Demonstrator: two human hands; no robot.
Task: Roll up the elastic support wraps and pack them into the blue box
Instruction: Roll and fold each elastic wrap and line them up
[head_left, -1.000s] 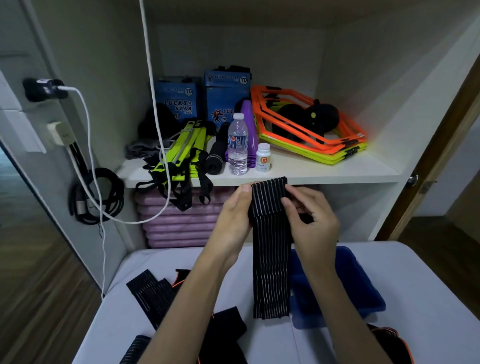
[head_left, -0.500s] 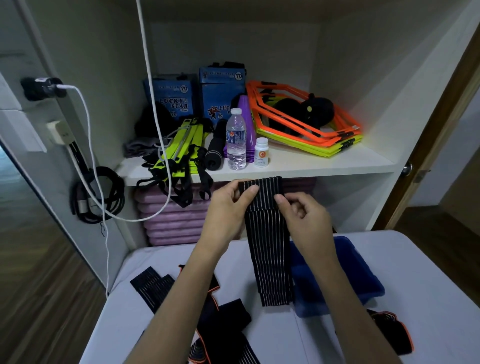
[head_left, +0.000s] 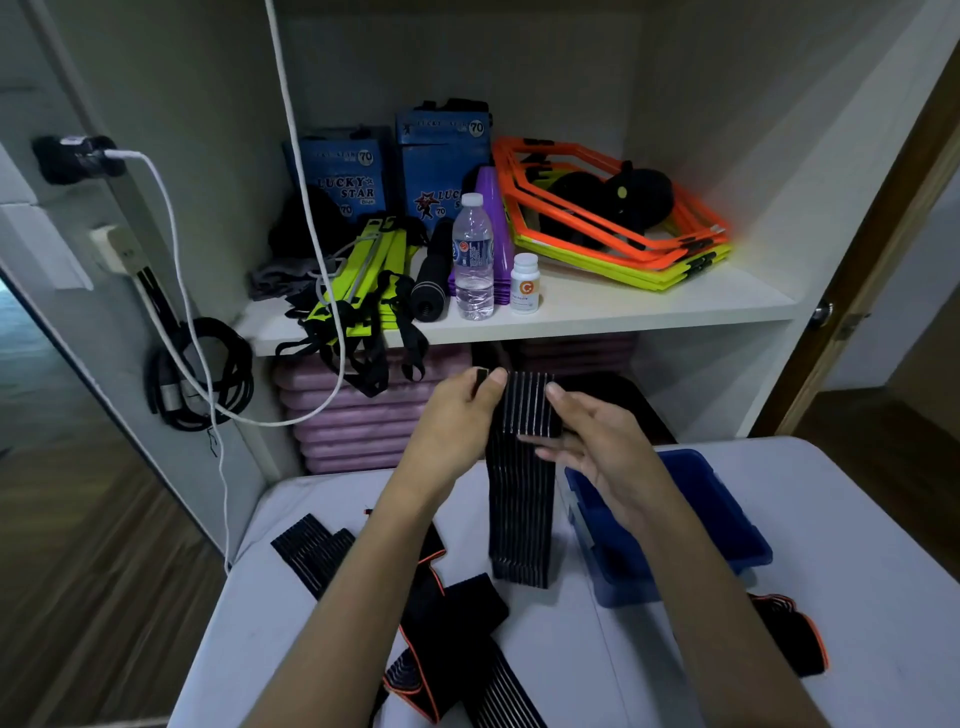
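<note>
elastic support wrap (head_left: 522, 499), black and ribbed, hangs above the white table (head_left: 857, 519), its top end folded over, its lower end near the blue box (head_left: 727, 519). head view: left hand (head_left: 457, 415) pinches the folded top edge; right hand (head_left: 597, 441) lies against the fold, fingers extended and released. other wraps (head_left: 452, 618) lie loose on the table.

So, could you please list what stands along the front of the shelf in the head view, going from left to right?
Yellow-green straps → black foam roller → water bottle → white pill bottle → orange and yellow hexagon rings.
</note>
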